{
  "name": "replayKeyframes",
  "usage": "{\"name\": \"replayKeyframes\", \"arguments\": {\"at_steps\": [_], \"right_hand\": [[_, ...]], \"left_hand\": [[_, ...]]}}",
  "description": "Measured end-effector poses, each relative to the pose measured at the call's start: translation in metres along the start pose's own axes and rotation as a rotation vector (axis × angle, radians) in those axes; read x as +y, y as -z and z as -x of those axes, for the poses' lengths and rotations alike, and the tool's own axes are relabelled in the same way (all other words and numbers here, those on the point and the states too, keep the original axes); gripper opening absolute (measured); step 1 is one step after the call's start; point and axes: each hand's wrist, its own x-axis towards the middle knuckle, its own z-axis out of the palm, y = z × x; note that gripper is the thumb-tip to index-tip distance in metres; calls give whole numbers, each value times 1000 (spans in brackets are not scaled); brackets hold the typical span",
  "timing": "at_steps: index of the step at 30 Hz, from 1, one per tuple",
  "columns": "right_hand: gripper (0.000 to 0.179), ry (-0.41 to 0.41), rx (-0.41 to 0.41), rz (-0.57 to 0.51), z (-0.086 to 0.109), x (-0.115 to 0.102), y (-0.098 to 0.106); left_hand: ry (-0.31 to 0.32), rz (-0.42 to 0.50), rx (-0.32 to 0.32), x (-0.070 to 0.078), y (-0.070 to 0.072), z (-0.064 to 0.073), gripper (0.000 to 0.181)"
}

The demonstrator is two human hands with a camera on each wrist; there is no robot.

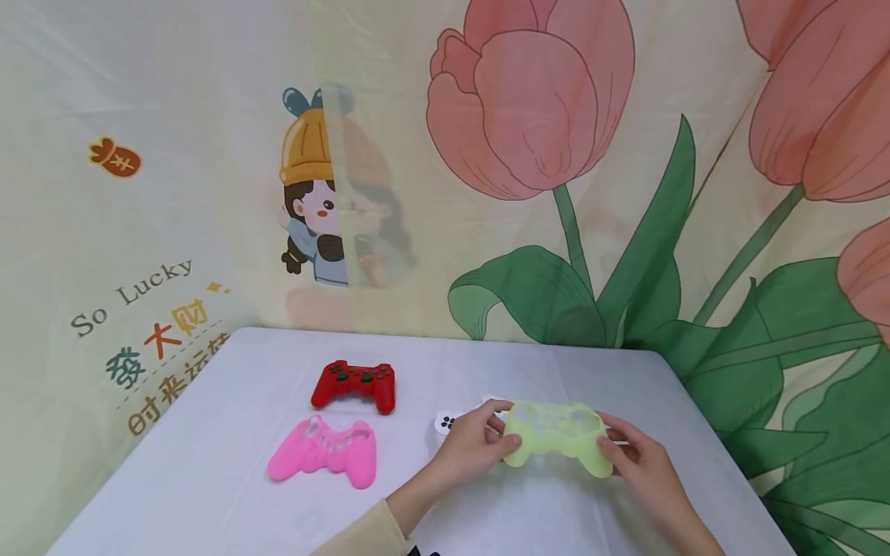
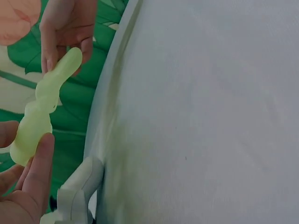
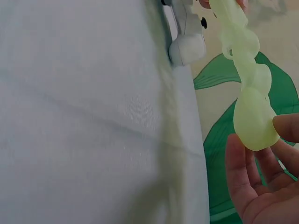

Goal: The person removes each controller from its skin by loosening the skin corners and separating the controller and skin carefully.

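Note:
A pale yellow-green silicone controller cover (image 1: 556,432) is held up above the table between both hands. My left hand (image 1: 473,442) pinches its left end, thumb in front and fingers behind. On the opposite end, my right hand (image 1: 643,463) grips the cover the same way. Both wrist views show the cover (image 2: 46,100) edge-on, a soft, wavy shell. Behind the left hand lies a white game controller (image 1: 445,422) with black paw-shaped marks, partly hidden by that hand and the cover. In the right wrist view this white controller (image 3: 187,46) rests on the tabletop.
A red game controller (image 1: 357,386) lies on the white-covered table (image 1: 208,463) at the back left. In front of it is a pink silicone controller cover (image 1: 327,452). A printed curtain (image 1: 389,46) with tulips hangs behind the table.

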Motion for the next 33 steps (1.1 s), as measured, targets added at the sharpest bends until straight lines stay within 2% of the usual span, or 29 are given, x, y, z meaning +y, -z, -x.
{"name": "replayKeyframes", "arguments": {"at_steps": [4,10,13,19,24,27,30,33], "right_hand": [[53,-23,8,67,-4,16,18],[55,-84,3,141,-11,37,33],[55,-100,-2,165,-14,44,35],[55,-93,-10,190,-14,51,37],[53,-72,-48,266,-13,50,42],[51,-28,-67,347,-14,49,46],[49,38,-51,443,-15,42,49],[45,168,8,531,-16,30,47]], "left_hand": [[22,25,-37,2,-24,-9,52],[57,7,-80,-3,-56,-21,56],[85,4,-83,-5,-66,-26,55],[118,-36,-74,-1,-77,-29,55],[136,-57,-78,3,-80,-27,53],[130,-74,-77,-2,-77,-25,53],[76,-117,-75,-7,-65,-19,52],[-12,-173,-44,-6,-44,-10,47]]}}
